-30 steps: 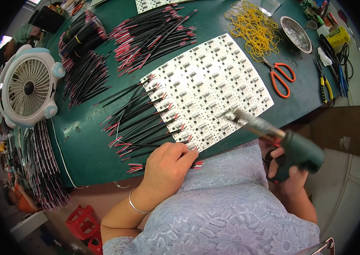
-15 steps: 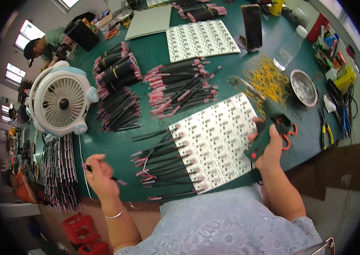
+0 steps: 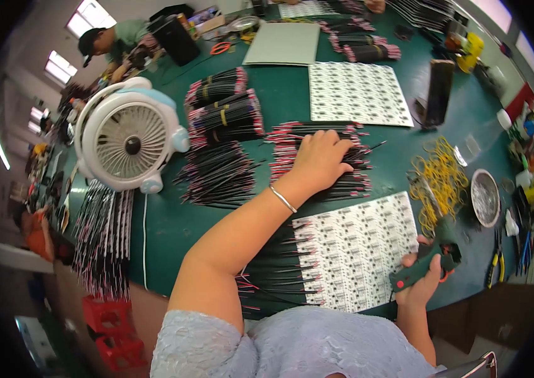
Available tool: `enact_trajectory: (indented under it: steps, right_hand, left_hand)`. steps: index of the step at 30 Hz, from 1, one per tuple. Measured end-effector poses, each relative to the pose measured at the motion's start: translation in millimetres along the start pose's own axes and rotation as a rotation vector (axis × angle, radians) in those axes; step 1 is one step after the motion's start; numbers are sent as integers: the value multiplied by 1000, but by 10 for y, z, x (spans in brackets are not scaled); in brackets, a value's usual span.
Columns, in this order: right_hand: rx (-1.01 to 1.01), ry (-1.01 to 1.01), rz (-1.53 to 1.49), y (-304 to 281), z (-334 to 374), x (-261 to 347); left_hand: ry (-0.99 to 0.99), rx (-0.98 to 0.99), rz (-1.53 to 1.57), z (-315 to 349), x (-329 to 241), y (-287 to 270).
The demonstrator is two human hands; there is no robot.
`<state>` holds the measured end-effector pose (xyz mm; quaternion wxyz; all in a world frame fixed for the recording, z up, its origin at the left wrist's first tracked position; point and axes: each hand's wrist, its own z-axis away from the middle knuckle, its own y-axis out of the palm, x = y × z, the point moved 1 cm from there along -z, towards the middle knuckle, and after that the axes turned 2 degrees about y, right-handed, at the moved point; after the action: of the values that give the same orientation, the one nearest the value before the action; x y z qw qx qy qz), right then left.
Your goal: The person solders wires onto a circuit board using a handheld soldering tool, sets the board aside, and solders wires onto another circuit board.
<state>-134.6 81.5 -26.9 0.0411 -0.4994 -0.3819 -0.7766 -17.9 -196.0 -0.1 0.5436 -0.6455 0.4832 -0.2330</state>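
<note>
My left hand [image 3: 323,160] reaches across the bench onto a loose pile of black wires [image 3: 286,148] with red and pale ends. Its fingers are apart and bent over the wires; no wire is plainly gripped. In my right hand [image 3: 418,290] is a dark green soldering gun [image 3: 423,272] with a red button, held beside the near circuit board panel [image 3: 361,252]. Along the left edge of this white panel lies a row of black wires [image 3: 279,255], their ends on the board, partly hidden under my left arm.
Bundled wires [image 3: 226,120] lie beside a white fan [image 3: 131,145]. Another white panel [image 3: 358,94] sits farther back, near a phone on a stand [image 3: 438,94]. At the right are yellow rubber bands [image 3: 440,179], a metal bowl [image 3: 485,200] and pliers [image 3: 497,268].
My left hand has gone from the bench's near left, where it held a short dark wire, forward to the wire pile. My right hand keeps the soldering gun. The view has shifted.
</note>
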Motion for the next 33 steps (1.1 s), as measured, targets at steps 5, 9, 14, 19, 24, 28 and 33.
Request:
enact_trajectory:
  steps: [5,9,14,19,24,28,33]
  right_hand:
    - [-13,-12,-1,15,-11,6]
    - [37,-32,6,50,19,10]
    - [58,-11,15,97,40,24]
    - [20,-7,41,84,39,11]
    - [-12,-2,72,26,19,-19]
    - [-34,-7,100,43,18,-27]
    - [-14,11,94,47,1,-30]
  left_hand:
    - [0,-166,10,174,297,-342]
    - [-238,-219,-172,750,933,-711]
    - [-436,-26,-215,1329,1431,-766]
    - [-335,29,-201,1321,1494,-779]
    - [-400,-276,-115,1406,1475,-854]
    - [-515,-527,188,1447,1379,-1043]
    - [-576,-1044,674,1622,1304,-1322]
